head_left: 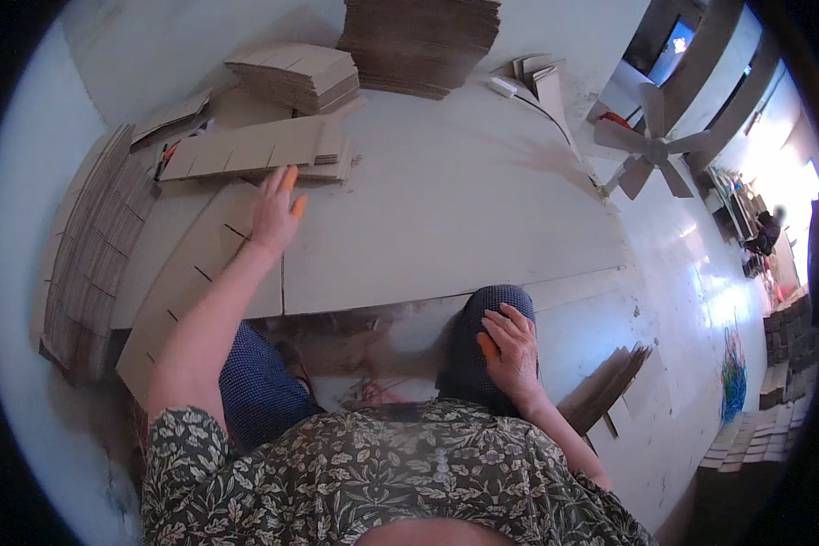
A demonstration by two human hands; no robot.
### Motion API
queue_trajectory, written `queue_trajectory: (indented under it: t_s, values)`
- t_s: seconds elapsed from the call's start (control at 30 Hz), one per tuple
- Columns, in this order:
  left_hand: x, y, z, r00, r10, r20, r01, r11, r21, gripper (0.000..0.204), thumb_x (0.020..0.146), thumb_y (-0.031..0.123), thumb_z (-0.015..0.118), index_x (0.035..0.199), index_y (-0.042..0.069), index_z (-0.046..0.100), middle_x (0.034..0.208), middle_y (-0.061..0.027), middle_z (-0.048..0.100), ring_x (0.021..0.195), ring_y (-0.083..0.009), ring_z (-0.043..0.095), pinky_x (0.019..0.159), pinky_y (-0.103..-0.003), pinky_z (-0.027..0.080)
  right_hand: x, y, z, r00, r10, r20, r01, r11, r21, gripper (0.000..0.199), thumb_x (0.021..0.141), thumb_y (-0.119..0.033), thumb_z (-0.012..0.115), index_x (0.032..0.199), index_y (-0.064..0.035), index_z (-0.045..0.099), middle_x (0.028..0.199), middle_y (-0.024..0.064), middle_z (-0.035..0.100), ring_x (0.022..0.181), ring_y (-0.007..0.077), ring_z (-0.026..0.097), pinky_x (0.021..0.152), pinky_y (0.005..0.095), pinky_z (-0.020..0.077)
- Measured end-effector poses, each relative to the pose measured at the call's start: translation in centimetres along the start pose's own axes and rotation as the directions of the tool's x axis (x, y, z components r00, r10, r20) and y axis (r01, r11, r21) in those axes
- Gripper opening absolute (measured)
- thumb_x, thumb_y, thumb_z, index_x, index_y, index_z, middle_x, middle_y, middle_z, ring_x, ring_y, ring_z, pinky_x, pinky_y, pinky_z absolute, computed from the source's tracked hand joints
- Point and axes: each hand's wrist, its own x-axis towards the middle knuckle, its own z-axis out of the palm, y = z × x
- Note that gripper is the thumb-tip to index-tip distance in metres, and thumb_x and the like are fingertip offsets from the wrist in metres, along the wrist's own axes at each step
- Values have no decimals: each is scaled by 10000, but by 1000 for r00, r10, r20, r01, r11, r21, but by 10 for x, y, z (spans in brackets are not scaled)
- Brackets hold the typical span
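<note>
My left hand reaches over the low table with its fingers stretched out and the thumb apart. Orange covers sit on its thumb and one finger. Its fingertips are at the near edge of a small pile of slotted cardboard strips; whether they touch it I cannot tell. Beneath my left forearm lies another long slotted cardboard strip, partly hidden by the arm. My right hand rests flat on my right knee, fingers loosely spread, holding nothing. An orange cover shows on its thumb.
Cardboard stacks stand at the left, far left and against the wall. A pale board tops the table. To the right are a fan, loose cardboard on the floor, and a distant person.
</note>
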Motion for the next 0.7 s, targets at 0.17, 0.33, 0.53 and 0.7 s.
queue_trajectory:
  t_s: [0.17, 0.33, 0.53, 0.7]
  values:
    - [43, -43, 20, 988, -72, 136, 32, 959, 281, 489, 851, 167, 606, 1306, 64, 458, 1327, -160, 466, 1153, -386, 463, 969, -432, 402, 2, 1, 4, 1000, -6, 6, 6, 1000, -1, 245, 744, -107, 687, 970, -18, 655, 1069, 103, 648, 1117, 308, 538, 913, 444, 413]
    - [98, -30, 20, 907, -215, 362, 129, 960, 247, 356, 874, 162, 570, 1225, 122, 535, 1086, -170, 622, 958, -369, 599, 802, -453, 486, 2, 2, 1, 1000, 14, 2, -14, 1000, 2, 232, 747, -98, 691, 961, -18, 656, 1064, 108, 650, 1104, 314, 546, 900, 446, 417]
    - [107, -53, 44, 956, -123, 266, 128, 992, -1, 217, 857, 215, 624, 1034, 105, 681, 945, -169, 670, 898, -330, 636, 759, -402, 492, 4, 2, 2, 1000, -9, -5, 9, 1000, 12, 221, 756, -95, 689, 959, -18, 651, 1041, 109, 656, 1086, 319, 554, 884, 445, 423]
    - [111, -56, 36, 971, -199, 130, 231, 923, -308, 213, 861, 188, 642, 1047, 98, 693, 972, -145, 684, 882, -274, 644, 771, -333, 495, 9, 1, 0, 999, -32, 3, 32, 998, 48, 233, 748, -78, 685, 969, -15, 647, 1036, 134, 652, 1053, 331, 571, 881, 441, 424]
